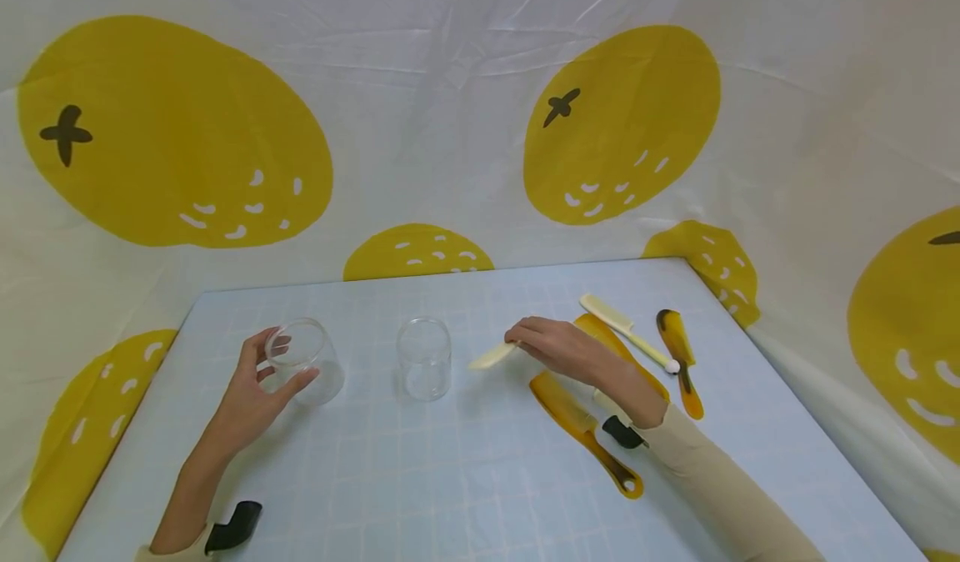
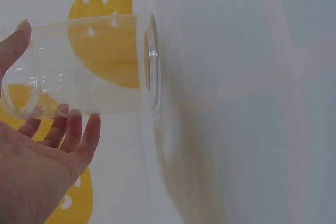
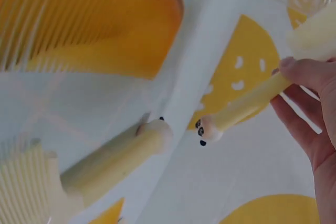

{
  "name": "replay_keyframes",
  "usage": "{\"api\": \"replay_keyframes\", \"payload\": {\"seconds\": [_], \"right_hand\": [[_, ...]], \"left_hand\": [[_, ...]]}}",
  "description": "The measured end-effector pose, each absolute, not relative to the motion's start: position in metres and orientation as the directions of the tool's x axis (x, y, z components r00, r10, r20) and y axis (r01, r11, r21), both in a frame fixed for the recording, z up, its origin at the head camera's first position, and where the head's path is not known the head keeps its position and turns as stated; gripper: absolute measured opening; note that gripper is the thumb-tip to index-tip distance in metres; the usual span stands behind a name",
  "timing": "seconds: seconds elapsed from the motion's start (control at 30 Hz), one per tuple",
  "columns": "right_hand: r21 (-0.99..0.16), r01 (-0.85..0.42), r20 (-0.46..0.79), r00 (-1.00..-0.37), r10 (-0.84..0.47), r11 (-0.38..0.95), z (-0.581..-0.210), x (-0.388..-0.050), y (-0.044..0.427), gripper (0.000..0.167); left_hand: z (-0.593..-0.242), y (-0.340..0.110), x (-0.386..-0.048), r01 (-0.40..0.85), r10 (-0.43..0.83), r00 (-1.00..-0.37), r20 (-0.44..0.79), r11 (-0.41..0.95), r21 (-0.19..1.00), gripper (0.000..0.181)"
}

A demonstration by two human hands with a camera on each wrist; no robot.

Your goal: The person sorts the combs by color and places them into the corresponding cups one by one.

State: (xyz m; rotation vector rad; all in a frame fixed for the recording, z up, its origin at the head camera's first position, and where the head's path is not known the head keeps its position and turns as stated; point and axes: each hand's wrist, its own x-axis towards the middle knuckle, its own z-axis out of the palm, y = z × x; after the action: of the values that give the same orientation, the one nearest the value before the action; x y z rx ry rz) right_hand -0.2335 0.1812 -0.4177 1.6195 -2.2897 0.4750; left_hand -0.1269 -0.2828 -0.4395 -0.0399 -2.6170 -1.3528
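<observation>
My left hand (image 1: 249, 408) grips a clear glass cup (image 1: 318, 366) at the left of the table, thumb on one side and fingers on the other. In the left wrist view the cup (image 2: 100, 66) appears to stand on the tabletop. A second clear glass cup (image 1: 424, 362) stands upright between the hands. To its right, my right hand (image 1: 555, 347) pinches a cream comb (image 1: 492, 357) above the table, its head pointing toward that cup. The right wrist view shows a small panda-like end on the held comb's handle (image 3: 252, 98).
Around the right forearm lie an amber comb (image 1: 562, 403), another amber comb (image 1: 600, 328) partly hidden by the arm, a cream comb (image 1: 611, 316) and a dark-tipped amber comb (image 1: 678, 345). A patterned cloth (image 1: 427, 153) hangs behind the table (image 1: 420, 495).
</observation>
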Motion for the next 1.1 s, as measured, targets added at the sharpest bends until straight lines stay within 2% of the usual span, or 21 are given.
{"api": "replay_keyframes", "payload": {"seconds": [0.2, 0.57, 1.1], "right_hand": [[-0.127, -0.941, 0.442, -0.337, -0.832, 0.314, -0.4, -0.222, 0.17, 0.025], [-0.096, -0.952, 0.489, -0.298, -0.82, 0.289, -0.375, -0.202, 0.153, 0.029], [-0.197, -0.952, 0.536, -0.306, -0.787, 0.236, -0.344, -0.177, 0.138, 0.034]], "left_hand": [[-0.438, -0.282, -0.126, 0.107, -0.073, -0.981, 0.183, 0.58, 0.808, 0.087], [-0.439, -0.284, -0.127, 0.119, -0.066, -0.979, 0.193, 0.583, 0.803, 0.086], [-0.44, -0.283, -0.128, 0.105, -0.07, -0.981, 0.179, 0.583, 0.805, 0.087]]}}
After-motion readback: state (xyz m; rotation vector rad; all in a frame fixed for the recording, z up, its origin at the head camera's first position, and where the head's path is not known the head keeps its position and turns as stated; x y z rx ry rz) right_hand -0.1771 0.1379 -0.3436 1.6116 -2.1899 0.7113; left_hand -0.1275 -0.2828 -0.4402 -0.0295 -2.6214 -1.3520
